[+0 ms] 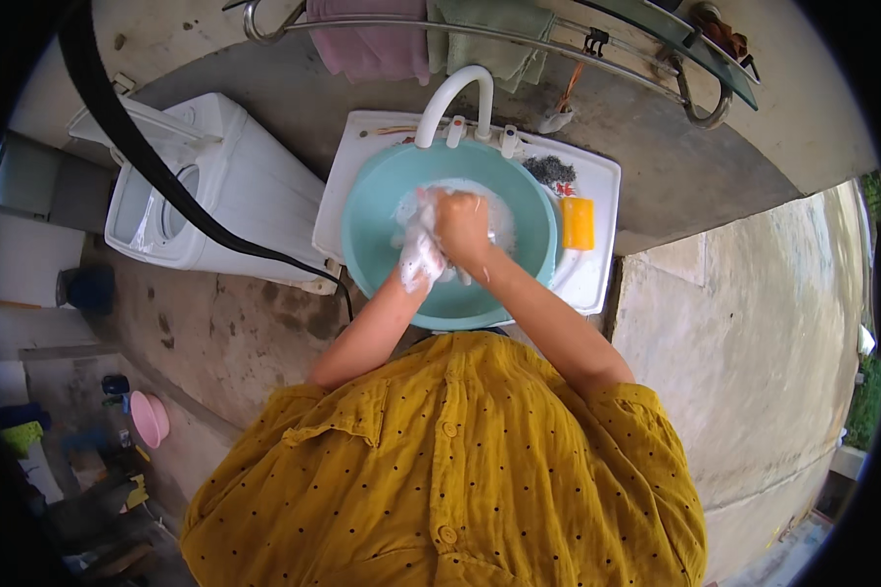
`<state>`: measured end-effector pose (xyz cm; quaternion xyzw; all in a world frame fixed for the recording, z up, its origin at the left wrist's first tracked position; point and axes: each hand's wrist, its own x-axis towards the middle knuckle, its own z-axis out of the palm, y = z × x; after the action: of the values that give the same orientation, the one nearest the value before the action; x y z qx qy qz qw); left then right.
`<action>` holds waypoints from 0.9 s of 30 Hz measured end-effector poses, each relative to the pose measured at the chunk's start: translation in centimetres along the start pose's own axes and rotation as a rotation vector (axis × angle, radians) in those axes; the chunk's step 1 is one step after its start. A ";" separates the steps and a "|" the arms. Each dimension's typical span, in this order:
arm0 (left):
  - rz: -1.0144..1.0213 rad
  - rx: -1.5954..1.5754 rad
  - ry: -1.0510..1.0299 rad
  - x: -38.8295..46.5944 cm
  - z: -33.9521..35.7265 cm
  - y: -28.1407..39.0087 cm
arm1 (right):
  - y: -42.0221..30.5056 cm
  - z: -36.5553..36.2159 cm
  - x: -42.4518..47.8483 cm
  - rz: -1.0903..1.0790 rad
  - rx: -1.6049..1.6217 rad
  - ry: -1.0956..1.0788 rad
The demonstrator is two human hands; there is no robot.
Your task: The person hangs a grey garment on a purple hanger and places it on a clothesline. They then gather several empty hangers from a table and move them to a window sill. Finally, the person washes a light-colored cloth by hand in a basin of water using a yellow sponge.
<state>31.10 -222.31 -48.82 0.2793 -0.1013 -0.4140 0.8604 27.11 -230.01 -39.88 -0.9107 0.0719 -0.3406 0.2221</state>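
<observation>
Over a teal plastic basin [371, 271], my two hands are pressed together. My right hand [462, 224] is closed in a fist on a pale, foam-covered cloth [420, 257], whose shape is mostly hidden. Thick white suds coat my left hand [427, 220], which grips the same cloth against the right hand; its fingers are largely out of sight. Foamy water [505, 209] lies in the basin below. The basin sits in a white sink [341, 191], under a curved white faucet [451, 92].
On the sink's right ledge lie an orange bar of soap [578, 224] and a dark scouring pad [549, 171]. A white washing machine [264, 191] with a raised lid stands at left. Pink [371, 37] and green towels [488, 40] hang from a metal rail [440, 28] above.
</observation>
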 end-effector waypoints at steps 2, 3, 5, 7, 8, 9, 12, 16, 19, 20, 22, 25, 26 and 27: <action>-0.018 -0.057 -0.087 0.4 -2.6 0.1 | -1.1 0.8 -1.6 -0.136 0.045 -0.066; -0.121 -0.037 -0.089 0.0 -1.8 1.3 | -0.2 0.4 -1.6 -0.066 0.068 -0.058; -0.238 0.102 0.030 -0.3 3.3 4.7 | 1.9 0.0 0.3 0.066 0.123 -0.019; -0.228 0.136 0.232 -0.4 7.2 5.9 | 1.1 0.0 0.6 0.038 0.053 -0.020; -0.191 0.070 0.308 -0.2 7.3 6.0 | -0.5 0.0 -0.1 -0.066 0.050 -0.004; -0.159 -0.001 0.383 -0.1 7.3 6.0 | -1.7 -0.3 -0.6 -0.167 0.044 0.009; -0.221 0.127 0.184 -0.3 8.5 5.9 | 2.0 -0.6 1.2 0.020 -0.027 -0.037; -0.152 -0.039 0.171 1.2 2.5 3.4 | -0.5 -0.8 2.0 -0.023 -0.073 0.057; -0.207 -0.117 0.120 0.4 2.8 3.4 | -0.5 -1.7 0.8 -0.115 -0.053 0.032; -0.258 -0.083 -0.041 0.5 2.8 4.0 | 1.8 -1.3 1.4 -0.026 -0.063 0.029; -0.281 0.074 0.211 0.1 7.4 5.1 | 2.3 -1.6 2.2 0.066 -0.106 0.053; -0.182 0.022 0.030 1.0 4.2 4.0 | -0.2 -0.3 -0.3 -0.171 0.005 0.024; -0.223 -0.024 0.172 0.4 6.5 4.4 | -0.2 -0.1 -1.2 -0.232 0.037 0.012; -0.235 -0.069 0.321 -0.5 8.8 5.1 | 0.8 -0.3 0.5 -0.182 -0.114 0.088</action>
<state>30.56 -222.82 -38.61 0.3220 0.0846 -0.4652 0.8202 27.28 -230.97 -39.73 -0.9089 0.0179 -0.3943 0.1348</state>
